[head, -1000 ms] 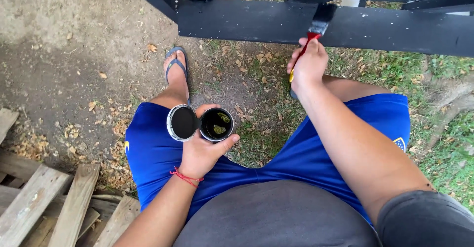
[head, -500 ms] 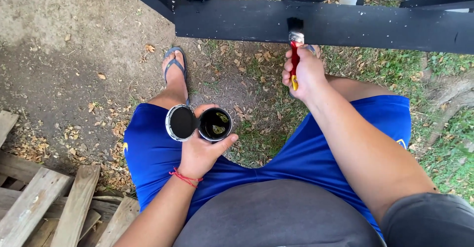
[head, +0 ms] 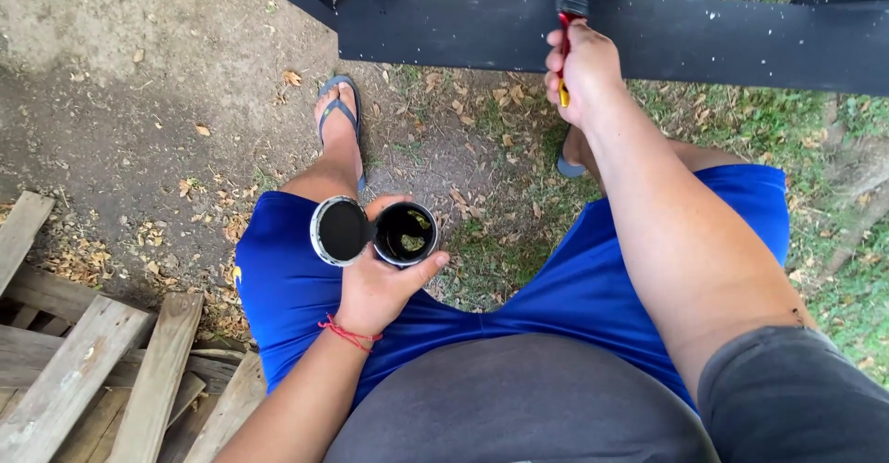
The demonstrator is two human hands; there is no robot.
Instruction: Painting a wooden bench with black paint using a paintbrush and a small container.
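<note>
The right hand [head: 585, 63] clamped the paintbrush [head: 565, 32] upright — bristles against the black beam [head: 722, 37] just above — while left fingers [head: 421, 269] gripped the open paint can [head: 406, 233].

Can [head: 406, 233] and lid [head: 341, 231] in left hand [head: 380, 282] over lap, brush [head: 567, 28] on beam [head: 648, 32] ahead, planks [head: 83, 370] left

Left hand [head: 380, 282] holds a paint can [head: 406, 233] and lid [head: 341, 231]; right hand [head: 583, 65] presses a brush [head: 567, 28] to the black beam [head: 482, 28].
</note>
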